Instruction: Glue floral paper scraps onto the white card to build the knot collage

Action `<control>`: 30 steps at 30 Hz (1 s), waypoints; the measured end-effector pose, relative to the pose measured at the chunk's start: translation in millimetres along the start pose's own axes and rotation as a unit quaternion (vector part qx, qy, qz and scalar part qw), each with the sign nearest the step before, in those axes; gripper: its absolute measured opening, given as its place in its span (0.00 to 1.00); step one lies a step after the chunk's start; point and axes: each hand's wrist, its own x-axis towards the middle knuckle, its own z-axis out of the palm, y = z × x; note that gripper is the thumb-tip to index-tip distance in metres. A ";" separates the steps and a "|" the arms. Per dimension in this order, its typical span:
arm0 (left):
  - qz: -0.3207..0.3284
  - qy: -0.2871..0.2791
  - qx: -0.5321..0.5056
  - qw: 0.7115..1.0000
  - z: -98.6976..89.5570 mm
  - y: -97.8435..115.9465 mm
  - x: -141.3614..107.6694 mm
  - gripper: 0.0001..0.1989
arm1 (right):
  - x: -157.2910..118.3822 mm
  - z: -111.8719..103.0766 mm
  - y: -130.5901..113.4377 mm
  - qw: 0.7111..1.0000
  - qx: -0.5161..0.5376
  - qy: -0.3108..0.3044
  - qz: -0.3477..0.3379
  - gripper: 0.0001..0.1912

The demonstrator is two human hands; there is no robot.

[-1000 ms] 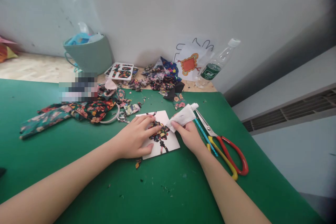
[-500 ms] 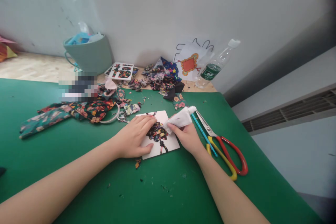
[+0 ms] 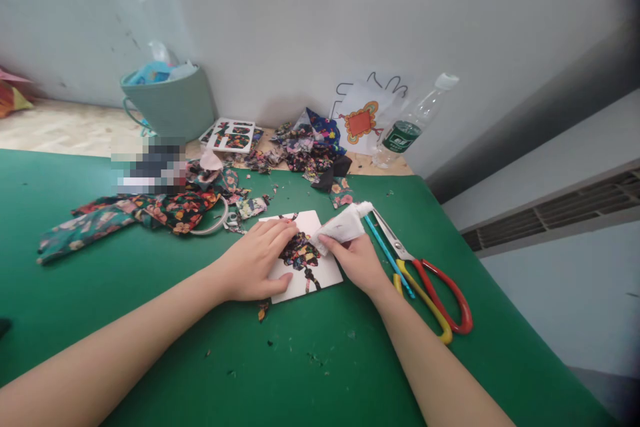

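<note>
A white card (image 3: 327, 271) lies on the green mat, with a patterned fabric design (image 3: 301, 252) on its middle. My left hand (image 3: 260, 259) rests flat on the card's left part, thumb apart from the fingers, holding nothing. Pinched in my right hand (image 3: 356, 260), over the card's right edge, is a white tube (image 3: 343, 225) whose capped end points up and to the right. A small orange and black fabric scrap (image 3: 263, 310) lies just below the card.
Scissors (image 3: 407, 255) and a blue stick (image 3: 387, 253) lie right of my right hand. Behind are floral cloth (image 3: 165, 210), a tape ring (image 3: 215, 220), fabric scraps (image 3: 313, 147), a patterned card (image 3: 233, 135), a bottle (image 3: 405, 133), a drawing (image 3: 361, 121) and a green container (image 3: 173, 103).
</note>
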 end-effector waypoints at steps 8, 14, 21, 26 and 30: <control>-0.003 -0.010 0.015 1.000 -0.1 0.1 -0.3 0.34 | 0.6 0.2 0.5 1.000 0.014 0.005 -0.012 0.13; -0.004 -0.010 0.014 1.000 -0.1 -0.1 0.2 0.34 | -0.1 -0.6 -0.6 1.000 -0.001 -0.004 -0.011 0.13; -0.003 -0.009 0.008 1.000 -0.3 0.4 1.1 0.34 | 0.3 0.0 -1.1 1.000 -0.004 0.004 -0.010 0.13; 0.008 -0.009 0.009 1.000 -3.6 2.3 1.8 0.29 | 1.2 0.1 1.6 0.998 0.047 0.024 -0.022 0.10; 0.015 -0.018 0.019 1.000 -4.5 2.5 1.5 0.27 | -0.8 -1.0 -1.3 0.997 0.029 0.066 -0.026 0.07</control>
